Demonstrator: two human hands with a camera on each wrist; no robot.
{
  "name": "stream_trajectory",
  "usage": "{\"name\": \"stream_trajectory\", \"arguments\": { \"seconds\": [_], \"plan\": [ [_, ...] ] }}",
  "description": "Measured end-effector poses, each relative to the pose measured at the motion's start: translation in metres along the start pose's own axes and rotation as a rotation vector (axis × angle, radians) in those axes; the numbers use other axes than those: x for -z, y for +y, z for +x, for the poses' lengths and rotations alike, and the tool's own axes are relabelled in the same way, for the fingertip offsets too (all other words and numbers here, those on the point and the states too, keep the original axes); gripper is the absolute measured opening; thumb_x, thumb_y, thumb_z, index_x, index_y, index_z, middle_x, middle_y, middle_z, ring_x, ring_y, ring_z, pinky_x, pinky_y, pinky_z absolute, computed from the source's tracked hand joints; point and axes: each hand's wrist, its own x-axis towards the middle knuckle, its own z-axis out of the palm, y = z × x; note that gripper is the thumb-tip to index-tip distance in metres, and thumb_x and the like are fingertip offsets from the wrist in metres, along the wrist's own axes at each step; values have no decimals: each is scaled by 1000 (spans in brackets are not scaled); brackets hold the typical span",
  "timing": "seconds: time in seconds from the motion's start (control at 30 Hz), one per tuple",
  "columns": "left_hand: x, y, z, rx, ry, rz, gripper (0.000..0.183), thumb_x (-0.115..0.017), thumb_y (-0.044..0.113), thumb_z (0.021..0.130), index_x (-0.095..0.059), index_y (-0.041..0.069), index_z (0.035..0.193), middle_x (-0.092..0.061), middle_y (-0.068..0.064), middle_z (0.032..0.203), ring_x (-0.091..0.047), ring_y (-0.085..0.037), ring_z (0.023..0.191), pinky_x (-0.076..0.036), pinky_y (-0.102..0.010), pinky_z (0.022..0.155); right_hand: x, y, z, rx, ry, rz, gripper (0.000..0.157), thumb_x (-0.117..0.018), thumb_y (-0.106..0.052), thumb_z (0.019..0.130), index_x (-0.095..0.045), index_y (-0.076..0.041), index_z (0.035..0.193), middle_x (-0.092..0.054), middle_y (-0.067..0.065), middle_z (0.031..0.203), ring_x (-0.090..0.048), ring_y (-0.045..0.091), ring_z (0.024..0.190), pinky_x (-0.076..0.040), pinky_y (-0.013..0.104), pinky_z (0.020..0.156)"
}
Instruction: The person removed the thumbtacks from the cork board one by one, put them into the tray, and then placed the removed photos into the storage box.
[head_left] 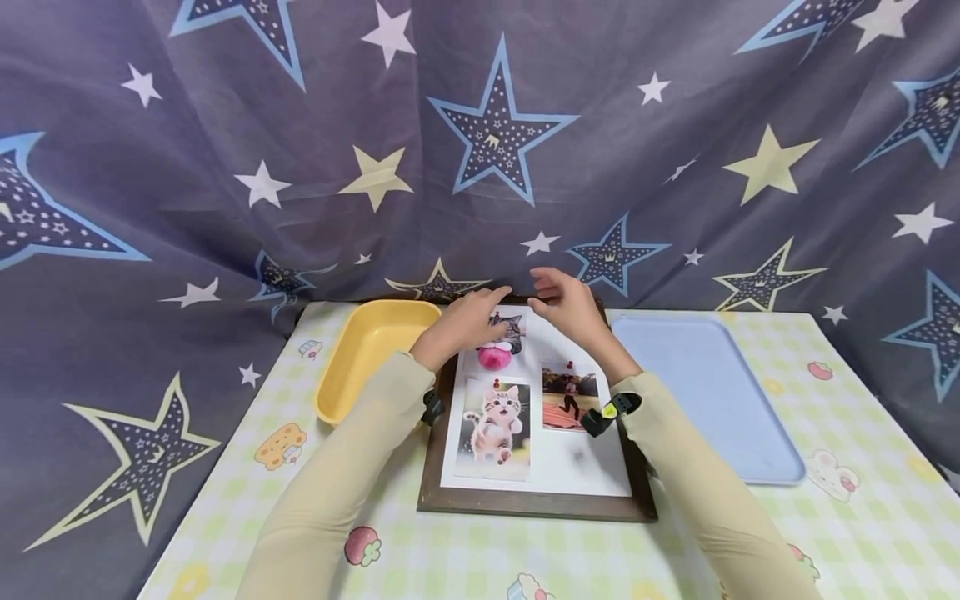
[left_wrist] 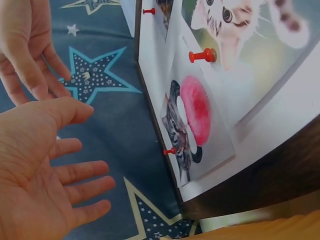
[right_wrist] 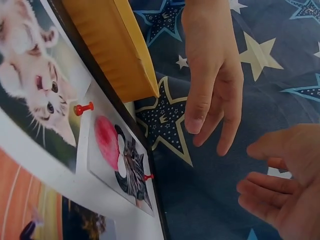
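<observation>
A white board [head_left: 585, 473] in a dark brown frame [head_left: 536, 504] lies on the table. Red push pins [left_wrist: 202, 55] fix three photos to it: a jumping kitten [head_left: 492, 433], a cat with a pink fluffy ball [right_wrist: 106, 142] and a runner on a track [head_left: 561, 400]. Over the board's far left part is my left hand [head_left: 467, 323], its fingers extended and holding nothing. My right hand [head_left: 567, 310], fingers slightly bent, hovers over the far right part, also without anything in it. The palms face each other with a gap between. In the head view, the left hand partly covers the cat photo.
Left of the board stands a yellow bin [head_left: 327, 408], partly behind my left forearm. A light blue tray [head_left: 697, 392] lies to the right, its near left part behind my right sleeve. A dark star-patterned curtain [head_left: 480, 225] hangs along the table's far edge.
</observation>
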Motion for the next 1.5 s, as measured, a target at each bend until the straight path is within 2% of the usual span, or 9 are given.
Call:
{"name": "stream_trajectory", "arguments": {
  "seconds": [0.23, 0.37, 0.57, 0.7, 0.93, 1.07, 1.17, 1.3, 1.5],
  "plan": [
    [-9, -2, 6, 74, -17, -17, 67, -60, 34, 102, -32, 15, 161, -48, -20, 154, -57, -33, 132, -49, -49, 108, -7, 6, 15, -35, 42, 76, 42, -69, -4, 95, -61, 1, 136, -71, 24, 116, -71, 37, 105, -59, 46, 93],
    [-19, -5, 9, 70, -14, -4, 66, -62, 30, 102, -35, 12, 159, -49, -22, 151, -57, -34, 131, -49, -48, 108, -11, 13, 24, -53, 68, 104, 38, -69, -3, 94, -64, 3, 132, -72, 25, 111, -72, 38, 101, -60, 44, 90],
    [-31, -6, 8, 51, -28, 35, 61, -59, 27, 102, -41, 5, 155, -47, -23, 151, -52, -37, 136, -45, -48, 113, -18, 24, 34, -114, 79, 169, 33, -71, -4, 94, -67, 4, 126, -73, 23, 107, -71, 30, 93, -58, 29, 78],
    [-36, -5, 7, 60, -87, 44, 60, -56, 29, 103, -39, 6, 157, -42, -20, 156, -46, -35, 141, -41, -46, 117, -24, 32, 39, -156, 63, 250, 31, -68, -3, 95, -67, 6, 125, -72, 25, 107, -68, 16, 83, -56, 21, 71],
    [-35, -3, 2, 60, -247, 139, 71, -53, 40, 105, -24, 10, 163, -20, -16, 169, -22, -34, 156, -25, -49, 127, -38, 42, 46, -227, 47, 424, 30, -63, 2, 96, -64, 13, 125, -72, 23, 102, -67, 3, 71, -60, 27, 70],
    [-36, -3, -1, 70, -325, 152, 73, -47, 44, 107, -14, 14, 165, -7, -13, 172, -9, -32, 159, -15, -52, 129, -47, 47, 49, -266, 34, 494, 32, -61, 6, 94, -62, 16, 124, -73, 22, 99, -67, 3, 66, -57, 17, 63],
    [-39, -3, -2, 75, -345, 157, 71, -44, 43, 108, -13, 15, 166, -7, -12, 173, -9, -31, 160, -14, -51, 130, -54, 50, 52, -282, 25, 513, 33, -60, 7, 93, -62, 18, 124, -73, 27, 103, -68, 4, 66, -56, 17, 62],
    [-47, -7, 1, 85, -358, 183, 71, -46, 41, 106, -15, 14, 165, -13, -11, 172, -12, -30, 159, -16, -51, 129, -64, 52, 54, -280, 9, 492, 31, -62, 6, 94, -62, 18, 122, -75, 25, 101, -71, 11, 70, -59, 23, 64],
    [-43, -6, -2, 81, -378, 187, 71, -48, 39, 105, -19, 11, 164, -16, -11, 171, -13, -31, 159, -17, -49, 129, -74, 53, 58, -277, -10, 436, 30, -66, 2, 94, -64, 18, 119, -74, 11, 86, -72, 26, 80, -63, 35, 72]
  ]
}}
